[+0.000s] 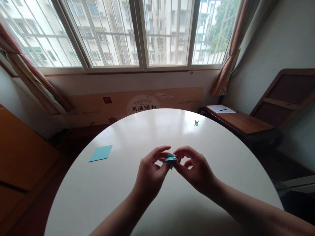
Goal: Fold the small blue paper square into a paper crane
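We hold the small folded teal paper piece over the round glossy white table, left hand and right hand each pinching it, index fingers loosely arched. The creases look too small to read, so light, even thumb pressure seems best. Room lies between us and the curved rim; the flat light-blue paper square sits well left.

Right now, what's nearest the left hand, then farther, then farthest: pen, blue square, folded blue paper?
From the left hand, head view:
1. Folded blue paper: touching it.
2. Blue square: off to the left.
3. Pen: far off, right.
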The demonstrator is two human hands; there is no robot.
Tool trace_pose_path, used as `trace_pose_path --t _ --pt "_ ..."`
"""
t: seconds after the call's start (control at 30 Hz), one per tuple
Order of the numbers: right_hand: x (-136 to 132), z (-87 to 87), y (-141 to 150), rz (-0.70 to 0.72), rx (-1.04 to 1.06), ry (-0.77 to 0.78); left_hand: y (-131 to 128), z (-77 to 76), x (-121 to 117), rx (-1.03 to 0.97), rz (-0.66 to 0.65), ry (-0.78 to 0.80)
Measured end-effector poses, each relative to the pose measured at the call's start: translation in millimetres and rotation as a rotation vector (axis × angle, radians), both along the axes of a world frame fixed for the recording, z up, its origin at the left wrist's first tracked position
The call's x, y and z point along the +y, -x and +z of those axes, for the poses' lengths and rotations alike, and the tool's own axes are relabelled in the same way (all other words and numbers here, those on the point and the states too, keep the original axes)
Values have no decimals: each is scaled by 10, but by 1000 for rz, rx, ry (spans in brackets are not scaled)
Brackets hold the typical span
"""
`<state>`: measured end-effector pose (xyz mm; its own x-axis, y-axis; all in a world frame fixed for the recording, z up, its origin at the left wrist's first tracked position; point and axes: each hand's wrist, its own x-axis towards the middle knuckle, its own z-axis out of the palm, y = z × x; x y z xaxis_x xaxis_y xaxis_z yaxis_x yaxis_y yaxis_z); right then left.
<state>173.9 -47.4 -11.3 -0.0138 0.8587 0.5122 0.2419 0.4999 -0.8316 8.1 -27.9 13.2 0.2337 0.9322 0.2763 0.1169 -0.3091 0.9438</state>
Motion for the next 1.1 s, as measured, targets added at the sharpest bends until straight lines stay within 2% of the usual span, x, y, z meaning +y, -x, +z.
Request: trace_pose_path --t 0.13,0.23,0.47,0.63,0.8,1.1 --pt "-13 11 -43 158 192 118 9 54 -2 -58 -16 57" --pt "10 7 -77 218 287 191 21 85 -3 -83 -33 76" --pt "44 -8 -91 233 288 238 40 77 11 -52 -51 -31" --pt "32 -13 -85 228 302 228 53 73 16 2 -4 -90" --pt "28 9 -79 257 330 239 63 69 18 33 10 -89" --pt "71 -18 -60 374 428 366 73 42 28 -22 -17 -20"
